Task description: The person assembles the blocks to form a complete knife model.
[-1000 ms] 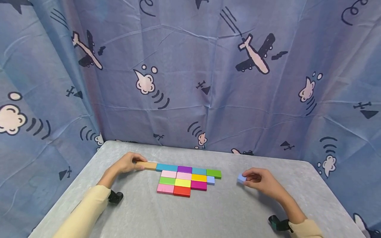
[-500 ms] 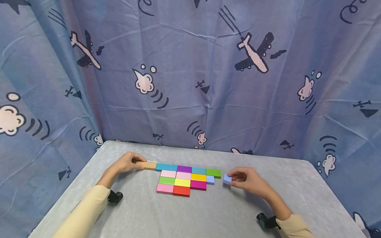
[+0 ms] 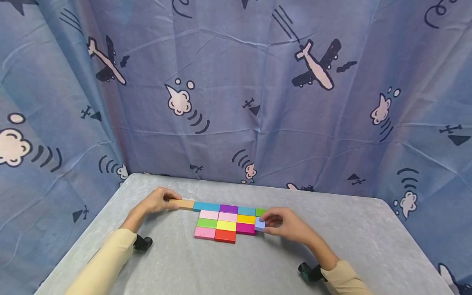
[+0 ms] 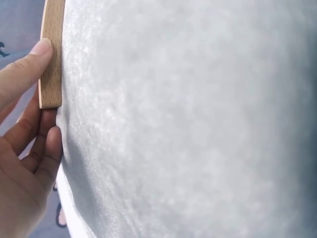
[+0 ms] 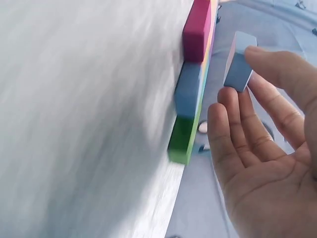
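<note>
My left hand (image 3: 160,200) pinches the left end of a plain wooden block (image 3: 186,204), thumb on its near side, at the left end of the back row of flat coloured blocks. A small light blue block (image 3: 259,223) is pinched between thumb and fingers of my right hand (image 3: 289,226). It overlaps the right end of the magenta block (image 3: 245,229) in the head view. The right wrist view shows the held block raised over the layout, above a second light blue block (image 5: 188,89), which lies between the magenta and green (image 5: 181,141) blocks.
Turquoise (image 3: 206,207), purple (image 3: 228,209), pink (image 3: 205,233), yellow (image 3: 226,225) and red (image 3: 225,237) blocks lie edge to edge in rows. They rest on a grey cloth-covered table (image 3: 177,266). A blue printed curtain (image 3: 221,82) hangs behind.
My right hand has moved left with the light blue block, from the bare table at the right to over the right side of the layout. My left hand has stayed on the wooden block.
</note>
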A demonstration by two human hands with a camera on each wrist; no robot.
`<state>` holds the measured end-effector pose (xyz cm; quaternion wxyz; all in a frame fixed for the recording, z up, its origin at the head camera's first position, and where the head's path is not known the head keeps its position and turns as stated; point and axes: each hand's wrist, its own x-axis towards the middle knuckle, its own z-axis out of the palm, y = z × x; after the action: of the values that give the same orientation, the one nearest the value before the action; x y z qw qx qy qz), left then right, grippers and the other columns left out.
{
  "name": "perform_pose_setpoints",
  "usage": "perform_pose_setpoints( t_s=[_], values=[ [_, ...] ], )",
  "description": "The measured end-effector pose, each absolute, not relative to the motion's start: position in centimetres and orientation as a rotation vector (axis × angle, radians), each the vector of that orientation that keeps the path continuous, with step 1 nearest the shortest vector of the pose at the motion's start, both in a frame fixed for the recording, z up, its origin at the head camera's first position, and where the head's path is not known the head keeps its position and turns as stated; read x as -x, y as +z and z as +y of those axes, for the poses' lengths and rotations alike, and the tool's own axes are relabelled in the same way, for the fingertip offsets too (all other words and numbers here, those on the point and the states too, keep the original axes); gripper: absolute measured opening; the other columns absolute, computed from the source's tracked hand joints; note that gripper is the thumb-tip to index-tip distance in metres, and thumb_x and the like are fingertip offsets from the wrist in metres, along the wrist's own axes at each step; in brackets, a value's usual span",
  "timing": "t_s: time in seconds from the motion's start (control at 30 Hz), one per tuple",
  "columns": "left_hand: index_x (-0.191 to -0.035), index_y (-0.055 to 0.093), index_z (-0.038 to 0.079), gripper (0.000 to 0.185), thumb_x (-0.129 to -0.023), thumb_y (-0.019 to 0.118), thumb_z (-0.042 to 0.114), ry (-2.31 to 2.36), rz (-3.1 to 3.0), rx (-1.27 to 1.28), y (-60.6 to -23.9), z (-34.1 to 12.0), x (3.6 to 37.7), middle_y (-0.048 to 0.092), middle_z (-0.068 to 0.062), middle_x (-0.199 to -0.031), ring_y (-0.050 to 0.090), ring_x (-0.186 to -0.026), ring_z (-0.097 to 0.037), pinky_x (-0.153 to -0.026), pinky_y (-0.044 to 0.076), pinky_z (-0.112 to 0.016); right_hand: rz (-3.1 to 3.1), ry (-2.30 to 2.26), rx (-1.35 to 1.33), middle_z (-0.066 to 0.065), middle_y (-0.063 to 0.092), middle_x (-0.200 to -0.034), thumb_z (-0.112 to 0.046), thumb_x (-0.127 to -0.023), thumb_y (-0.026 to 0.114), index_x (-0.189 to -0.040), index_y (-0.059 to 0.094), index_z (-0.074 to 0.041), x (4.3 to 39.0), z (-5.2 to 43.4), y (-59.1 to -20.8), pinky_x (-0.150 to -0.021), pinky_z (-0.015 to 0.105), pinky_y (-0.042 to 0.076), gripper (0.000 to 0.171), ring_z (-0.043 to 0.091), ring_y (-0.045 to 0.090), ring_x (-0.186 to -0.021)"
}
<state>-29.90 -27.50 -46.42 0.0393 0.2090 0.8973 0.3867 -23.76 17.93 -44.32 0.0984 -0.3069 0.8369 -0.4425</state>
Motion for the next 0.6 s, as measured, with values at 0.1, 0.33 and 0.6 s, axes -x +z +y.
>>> perform_pose_setpoints(
  t_s=[0.1, 0.33, 0.6],
  values=[
    [-0.098, 0.072, 0.003, 0.024, -0.075, 0.078, 0.008, 1.191, 2.75, -0.643, -46.4, -27.5, 29.8, 0.067, -0.003, -0.091, 0.058, -0.08, -0.017, -0.07, 0.045, -0.032, 2.454, -1.3, 0.933, 0.0, 0.064, -0.096, -0.012, -0.079, 0.076, -0.101, 0.067, -0.009, 23.7, 16.5, -44.4, -0.076, 0.033, 0.049, 0.023, 0.02, 0.06, -0.084],
    [-0.099, 0.072, 0.002, 0.025, -0.075, 0.078, 0.008, 1.204, 2.742, -0.65, -46.4, -27.5, 29.8, 0.067, -0.005, -0.092, 0.057, -0.08, -0.018, -0.07, 0.045, -0.034, 2.41, -1.259, 1.005, -0.001, 0.063, -0.091, -0.01, -0.078, 0.077, -0.098, 0.068, -0.01, 23.6, 14.0, -44.7, -0.075, 0.034, 0.05, 0.022, 0.02, 0.061, -0.081],
    [-0.099, 0.072, 0.002, 0.025, -0.075, 0.078, 0.008, 1.213, 2.734, -0.664, -46.4, -27.6, 29.9, 0.067, -0.005, -0.092, 0.058, -0.08, -0.018, -0.071, 0.045, -0.034, 2.394, -1.196, 1.057, -0.001, 0.064, -0.092, -0.012, -0.078, 0.077, -0.099, 0.068, -0.009, 23.1, 12.7, -44.9, -0.072, 0.032, 0.051, 0.023, 0.02, 0.061, -0.08]
  ],
)
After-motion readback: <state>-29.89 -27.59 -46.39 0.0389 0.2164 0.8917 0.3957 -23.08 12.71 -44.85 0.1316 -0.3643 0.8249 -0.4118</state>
